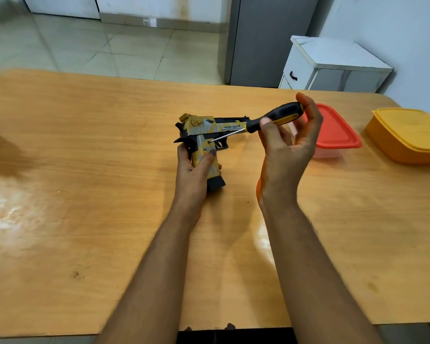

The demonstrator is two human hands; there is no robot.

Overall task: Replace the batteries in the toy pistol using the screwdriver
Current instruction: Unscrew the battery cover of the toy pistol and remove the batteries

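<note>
Near the middle of the frame, a little above centre, the left hand grips the pistol by its grip, fingers curled round it and the thumb lying up its near side. The pistol stands with its butt on or just above the worktop, barrel pointing toward the right of the frame. It is yellow, grey and black, with print along the slide.

The right hand holds the screwdriver, thumb and fingertips pinching the black and yellow handle, the other fingers spread upward behind it. The handle slants up toward the right; the thin metal shaft runs down to the left, and its tip meets the side of the pistol just above the grip, beside the trigger guard.

To the right of the hands, partly hidden behind the right hand, sits a clear box with a red lid, lid on. What is in it cannot be told. Further right, at the edge of the frame, is a yellow box, also lidded and opaque, so its contents do not show. The two boxes stand near each other but apart.

Both forearms reach in from the bottom of the frame. Beyond the worktop, in the upper right, stands a white cabinet with a dark handle, on a tiled floor.
</note>
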